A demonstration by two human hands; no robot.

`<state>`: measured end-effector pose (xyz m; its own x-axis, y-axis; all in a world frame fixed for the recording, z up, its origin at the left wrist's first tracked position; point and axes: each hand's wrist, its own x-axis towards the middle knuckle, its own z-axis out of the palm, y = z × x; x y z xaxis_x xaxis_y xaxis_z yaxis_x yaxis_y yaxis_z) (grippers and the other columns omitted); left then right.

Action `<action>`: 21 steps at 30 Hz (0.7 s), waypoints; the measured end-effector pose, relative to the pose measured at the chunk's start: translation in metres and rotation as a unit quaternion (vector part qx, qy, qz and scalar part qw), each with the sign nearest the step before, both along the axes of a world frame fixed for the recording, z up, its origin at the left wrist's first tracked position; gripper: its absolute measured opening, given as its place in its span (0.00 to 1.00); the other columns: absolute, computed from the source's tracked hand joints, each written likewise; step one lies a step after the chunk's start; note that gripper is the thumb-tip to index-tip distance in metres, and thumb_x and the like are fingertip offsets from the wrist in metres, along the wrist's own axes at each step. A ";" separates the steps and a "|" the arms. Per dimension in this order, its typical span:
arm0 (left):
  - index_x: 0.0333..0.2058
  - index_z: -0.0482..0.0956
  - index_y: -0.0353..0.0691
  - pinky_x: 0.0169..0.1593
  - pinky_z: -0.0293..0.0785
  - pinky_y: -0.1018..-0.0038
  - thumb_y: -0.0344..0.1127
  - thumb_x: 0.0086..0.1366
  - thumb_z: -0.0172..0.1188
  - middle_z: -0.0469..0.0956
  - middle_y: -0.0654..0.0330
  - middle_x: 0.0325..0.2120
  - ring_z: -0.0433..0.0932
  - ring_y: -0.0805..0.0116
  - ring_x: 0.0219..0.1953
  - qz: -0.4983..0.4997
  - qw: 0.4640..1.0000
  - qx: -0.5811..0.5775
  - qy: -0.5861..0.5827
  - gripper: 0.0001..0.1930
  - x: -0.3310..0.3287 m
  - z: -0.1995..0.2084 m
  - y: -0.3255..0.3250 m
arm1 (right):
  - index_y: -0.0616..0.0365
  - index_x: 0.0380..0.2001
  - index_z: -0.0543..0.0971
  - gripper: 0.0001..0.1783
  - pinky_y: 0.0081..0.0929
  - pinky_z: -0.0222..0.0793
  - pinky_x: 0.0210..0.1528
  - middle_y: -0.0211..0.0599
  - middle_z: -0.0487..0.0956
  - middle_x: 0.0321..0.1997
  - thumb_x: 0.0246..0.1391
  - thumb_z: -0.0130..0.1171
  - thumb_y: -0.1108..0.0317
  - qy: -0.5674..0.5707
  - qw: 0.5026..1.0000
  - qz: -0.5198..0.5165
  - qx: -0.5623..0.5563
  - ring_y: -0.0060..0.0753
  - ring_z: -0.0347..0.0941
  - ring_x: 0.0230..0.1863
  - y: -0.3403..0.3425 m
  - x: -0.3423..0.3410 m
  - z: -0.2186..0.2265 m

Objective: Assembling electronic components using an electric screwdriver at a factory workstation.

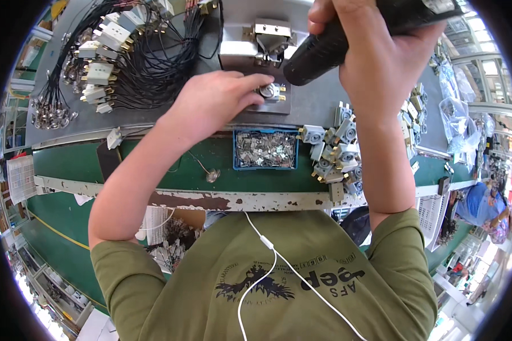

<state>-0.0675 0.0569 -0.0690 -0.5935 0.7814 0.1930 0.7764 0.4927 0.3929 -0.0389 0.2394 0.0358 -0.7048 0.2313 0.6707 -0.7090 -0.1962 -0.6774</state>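
Observation:
My left hand [213, 102] reaches in over the bench with thumb and forefinger closed on a small white-and-grey plug part [272, 92] with brass pins. That part rests on a flat metal plate [276, 107] in front of a metal fixture [271, 37]. My right hand [381, 54] is wrapped round a thick black cylindrical tool [321, 55], raised and slanting down to the left. The tool's lower end is just above and right of the plug part; whether it touches anything cannot be made out.
Black cables with white plug ends [99, 74] lie heaped at the left. A blue tray [265, 167] of small metal pieces sits near the front edge. Loose grey plug parts [341, 150] are piled at right, with clear plastic bags [458, 122] beyond. A single cable [211, 175] lies near the tray.

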 end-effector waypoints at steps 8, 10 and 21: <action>0.57 0.78 0.56 0.41 0.80 0.60 0.48 0.72 0.58 0.84 0.58 0.36 0.84 0.54 0.40 0.006 0.999 -0.042 -0.016 0.18 -0.004 0.005 -0.001 | 0.61 0.54 0.65 0.28 0.20 0.78 0.27 0.38 0.82 0.38 0.56 0.70 0.81 0.103 0.987 0.074 -0.099 0.23 0.80 0.29 -0.003 -0.021 -0.026; 0.57 0.78 0.56 0.41 0.80 0.60 0.49 0.72 0.58 0.84 0.58 0.36 0.84 0.54 0.40 0.013 0.998 -0.052 -0.018 0.18 -0.003 0.005 -0.002 | 0.61 0.53 0.65 0.28 0.20 0.78 0.27 0.38 0.82 0.38 0.57 0.70 0.81 0.099 0.987 0.077 -0.099 0.23 0.80 0.29 -0.004 -0.022 -0.028; 0.56 0.78 0.56 0.39 0.80 0.60 0.49 0.71 0.58 0.84 0.59 0.34 0.84 0.56 0.39 0.013 0.999 -0.049 0.013 0.17 0.000 0.002 -0.001 | 0.62 0.54 0.67 0.28 0.21 0.78 0.28 0.37 0.82 0.36 0.55 0.71 0.81 -0.051 0.990 -0.103 0.077 0.23 0.80 0.29 -0.015 0.005 -0.020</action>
<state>-0.0679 0.0559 -0.0669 -0.6102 0.7811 0.1321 0.7718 0.5485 0.3216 -0.0341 0.2247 0.0162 -0.7189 0.2786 0.6368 -0.6497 0.0564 -0.7581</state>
